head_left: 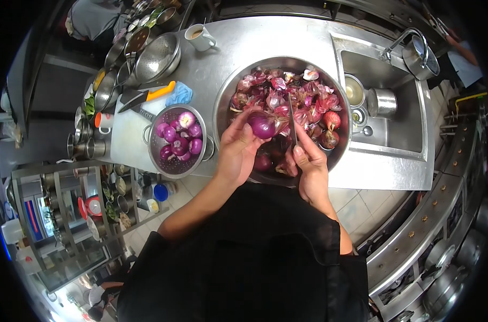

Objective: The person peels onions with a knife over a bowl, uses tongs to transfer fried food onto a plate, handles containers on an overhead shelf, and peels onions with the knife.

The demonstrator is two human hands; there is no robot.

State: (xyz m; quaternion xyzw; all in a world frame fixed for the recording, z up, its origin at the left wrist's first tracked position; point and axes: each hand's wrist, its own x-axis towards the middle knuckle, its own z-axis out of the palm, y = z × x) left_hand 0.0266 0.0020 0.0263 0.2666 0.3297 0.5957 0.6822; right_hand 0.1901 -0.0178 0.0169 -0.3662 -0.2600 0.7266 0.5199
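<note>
Left forearm (198, 210) bare, slanting inward from lower left. Left hand (236, 149) cupped in grip, palm turned inward, thumb bent toward fingers. Right forearm (326, 208) bare, steeper, mostly foreshortened. Right hand (312, 174) clenched — index finger (307, 141) extended forward, other fingers apparently curled, partly hidden. Hands close together — not touching.

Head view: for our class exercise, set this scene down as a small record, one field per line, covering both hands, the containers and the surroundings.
Left hand: holds a red onion, papery end towards the knife
Right hand: grips a knife, blade pointing away from the person
Steel bowl: loose onion skins and onions with skin on
Colander: peeled red onions
Beyond colander: crumpled blue cloth
Sink: steel pot
Mug: white, brown drink inside
</note>
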